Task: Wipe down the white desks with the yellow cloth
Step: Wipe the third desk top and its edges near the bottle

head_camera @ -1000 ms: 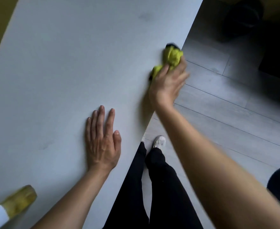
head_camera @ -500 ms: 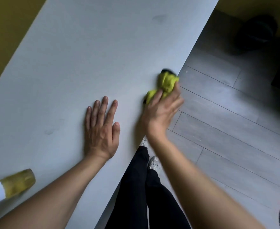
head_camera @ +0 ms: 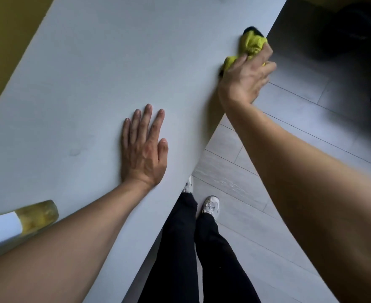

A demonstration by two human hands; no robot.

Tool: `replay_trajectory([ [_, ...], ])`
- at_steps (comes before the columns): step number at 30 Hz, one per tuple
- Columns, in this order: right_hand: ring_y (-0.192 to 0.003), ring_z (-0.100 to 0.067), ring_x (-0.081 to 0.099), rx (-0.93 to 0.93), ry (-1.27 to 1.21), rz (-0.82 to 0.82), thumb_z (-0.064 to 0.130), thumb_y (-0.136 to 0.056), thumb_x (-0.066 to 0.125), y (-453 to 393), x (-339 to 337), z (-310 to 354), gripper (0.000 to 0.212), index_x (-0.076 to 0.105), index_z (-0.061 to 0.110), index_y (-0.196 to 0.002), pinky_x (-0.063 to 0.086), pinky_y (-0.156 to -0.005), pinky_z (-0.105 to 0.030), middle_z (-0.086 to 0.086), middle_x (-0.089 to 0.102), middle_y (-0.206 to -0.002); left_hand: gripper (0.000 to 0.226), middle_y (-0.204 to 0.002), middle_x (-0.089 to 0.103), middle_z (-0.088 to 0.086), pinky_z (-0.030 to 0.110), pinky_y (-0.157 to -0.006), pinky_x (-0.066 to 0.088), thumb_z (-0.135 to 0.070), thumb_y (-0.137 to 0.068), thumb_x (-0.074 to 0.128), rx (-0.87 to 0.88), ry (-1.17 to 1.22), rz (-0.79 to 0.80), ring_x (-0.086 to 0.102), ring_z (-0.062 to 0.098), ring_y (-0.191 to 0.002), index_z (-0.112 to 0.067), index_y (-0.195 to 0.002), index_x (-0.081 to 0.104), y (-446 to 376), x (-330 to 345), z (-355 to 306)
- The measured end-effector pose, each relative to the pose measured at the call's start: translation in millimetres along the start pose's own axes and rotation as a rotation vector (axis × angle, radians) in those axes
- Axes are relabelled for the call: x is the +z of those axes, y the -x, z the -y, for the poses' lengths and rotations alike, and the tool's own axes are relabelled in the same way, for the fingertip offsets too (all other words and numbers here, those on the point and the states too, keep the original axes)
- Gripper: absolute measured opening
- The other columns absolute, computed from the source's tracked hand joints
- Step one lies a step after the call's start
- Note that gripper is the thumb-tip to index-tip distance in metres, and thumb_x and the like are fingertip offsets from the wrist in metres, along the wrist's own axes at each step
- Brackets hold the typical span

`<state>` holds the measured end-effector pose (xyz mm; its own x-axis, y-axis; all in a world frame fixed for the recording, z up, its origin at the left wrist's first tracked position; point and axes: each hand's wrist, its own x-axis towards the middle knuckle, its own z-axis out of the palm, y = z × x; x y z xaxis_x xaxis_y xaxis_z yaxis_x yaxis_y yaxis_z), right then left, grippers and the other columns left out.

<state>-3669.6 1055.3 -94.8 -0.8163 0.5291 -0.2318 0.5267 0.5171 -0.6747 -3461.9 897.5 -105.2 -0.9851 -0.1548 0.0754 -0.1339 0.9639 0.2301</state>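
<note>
The white desk fills the left and middle of the head view, its near edge running diagonally from top right to bottom middle. My right hand grips the bunched yellow cloth and holds it against the desk right at that edge, far out to the right. My left hand lies flat on the desk top with straight fingers, palm down, well to the left of the cloth.
A bottle with yellowish liquid and a white label lies on the desk at the lower left. Grey plank floor spreads right of the desk; my legs and white shoes stand there. A dark object sits top right.
My right hand slid the cloth back along the desk edge toward me, then pushed it out again farther away. My left hand stayed flat in place.
</note>
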Motion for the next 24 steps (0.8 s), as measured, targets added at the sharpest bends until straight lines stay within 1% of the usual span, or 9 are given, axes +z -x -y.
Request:
replay_trajectory([
  [3, -0.121, -0.028, 0.046, 0.001, -0.008, -0.005, 0.034, -0.105, 0.04, -0.7, -0.3, 0.9, 0.051, 0.029, 0.026, -0.154, 0.045, -0.094, -0.043, -0.008, 0.039, -0.135, 0.065, -0.171, 0.028, 0.008, 0.052, -0.13, 0.014, -0.03, -0.098, 0.04, -0.005, 0.001, 0.0, 0.025, 0.031, -0.158, -0.02, -0.162, 0.037, 0.1, -0.1, 0.1],
  [5, -0.121, -0.03, 0.046, -0.023, -0.045, -0.001, 0.033, -0.105, 0.041, 25.2, -1.2, -11.1, 0.052, 0.029, 0.025, -0.155, 0.042, -0.095, -0.042, -0.009, 0.04, -0.134, 0.065, -0.17, 0.03, 0.008, 0.052, -0.129, 0.015, -0.031, -0.097, 0.04, -0.005, -0.008, -0.01, 0.027, 0.032, -0.157, -0.02, -0.161, 0.038, 0.2, -0.1, 0.7],
  [9, -0.119, -0.036, 0.045, -0.093, -0.144, 0.034, 0.03, -0.103, 0.046, 128.7, -8.6, -60.5, 0.056, 0.031, 0.021, -0.156, 0.036, -0.1, -0.042, -0.014, 0.043, -0.13, 0.064, -0.169, 0.032, 0.009, 0.051, -0.129, 0.015, -0.03, -0.097, 0.043, 0.008, -0.014, -0.031, 0.03, 0.033, -0.156, -0.02, -0.16, 0.041, -0.9, 2.5, 2.2],
  [12, -0.119, -0.029, 0.039, -0.138, -0.129, 0.113, 0.033, -0.101, 0.042, 220.9, -20.3, -99.5, 0.06, 0.031, 0.014, -0.156, 0.032, -0.102, -0.04, -0.017, 0.046, -0.13, 0.064, -0.168, 0.034, 0.01, 0.052, -0.129, 0.017, -0.03, -0.097, 0.044, 0.019, -0.007, -0.052, 0.032, 0.035, -0.155, -0.019, -0.16, 0.042, -1.2, 3.9, 3.9],
  [13, -0.118, -0.027, 0.039, -0.135, -0.11, 0.13, 0.035, -0.1, 0.04, 244.9, -24.2, -108.4, 0.061, 0.03, 0.013, -0.156, 0.033, -0.102, -0.038, -0.016, 0.046, -0.13, 0.063, -0.168, 0.035, 0.01, 0.052, -0.128, 0.017, -0.03, -0.097, 0.044, 0.019, -0.004, -0.056, 0.032, 0.035, -0.155, -0.019, -0.159, 0.043, -2.5, 4.8, 3.8],
  [15, -0.118, -0.027, 0.041, -0.111, -0.083, 0.135, 0.038, -0.101, 0.039, 271.7, -26.5, -116.7, 0.061, 0.029, 0.015, -0.156, 0.038, -0.1, -0.041, -0.013, 0.045, -0.129, 0.063, -0.168, 0.035, 0.01, 0.051, -0.128, 0.017, -0.03, -0.097, 0.043, 0.016, 0.007, -0.061, 0.032, 0.034, -0.155, -0.02, -0.159, 0.043, -2.5, 5.5, 4.4],
  [17, -0.119, -0.032, 0.043, -0.071, -0.111, 0.112, 0.034, -0.101, 0.042, 267.7, -22.8, -110.5, 0.058, 0.03, 0.017, -0.155, 0.04, -0.098, -0.044, -0.014, 0.044, -0.13, 0.062, -0.167, 0.036, 0.01, 0.05, -0.129, 0.016, -0.03, -0.098, 0.042, 0.021, 0.035, -0.073, 0.033, 0.034, -0.155, -0.019, -0.159, 0.044, -1.7, 6.6, 5.4],
  [20, -0.121, -0.037, 0.044, -0.039, -0.152, 0.04, 0.025, -0.101, 0.049, 222.7, -14.4, -88.5, 0.056, 0.034, 0.017, -0.154, 0.033, -0.1, -0.042, -0.018, 0.044, -0.131, 0.061, -0.166, 0.037, 0.011, 0.049, -0.128, 0.015, -0.029, -0.097, 0.042, 0.028, 0.062, -0.075, 0.034, 0.035, -0.154, -0.019, -0.158, 0.045, -0.9, 8.6, 7.6],
  [24, -0.124, -0.037, 0.046, -0.032, -0.084, -0.008, 0.028, -0.103, 0.045, 140.9, -8.2, -55.4, 0.054, 0.032, 0.018, -0.154, 0.032, -0.1, -0.039, -0.016, 0.042, -0.135, 0.062, -0.167, 0.037, 0.011, 0.052, -0.129, 0.017, -0.029, -0.097, 0.039, 0.018, 0.071, -0.064, 0.033, 0.035, -0.154, -0.019, -0.158, 0.046, 0.3, 8.0, 8.5],
])
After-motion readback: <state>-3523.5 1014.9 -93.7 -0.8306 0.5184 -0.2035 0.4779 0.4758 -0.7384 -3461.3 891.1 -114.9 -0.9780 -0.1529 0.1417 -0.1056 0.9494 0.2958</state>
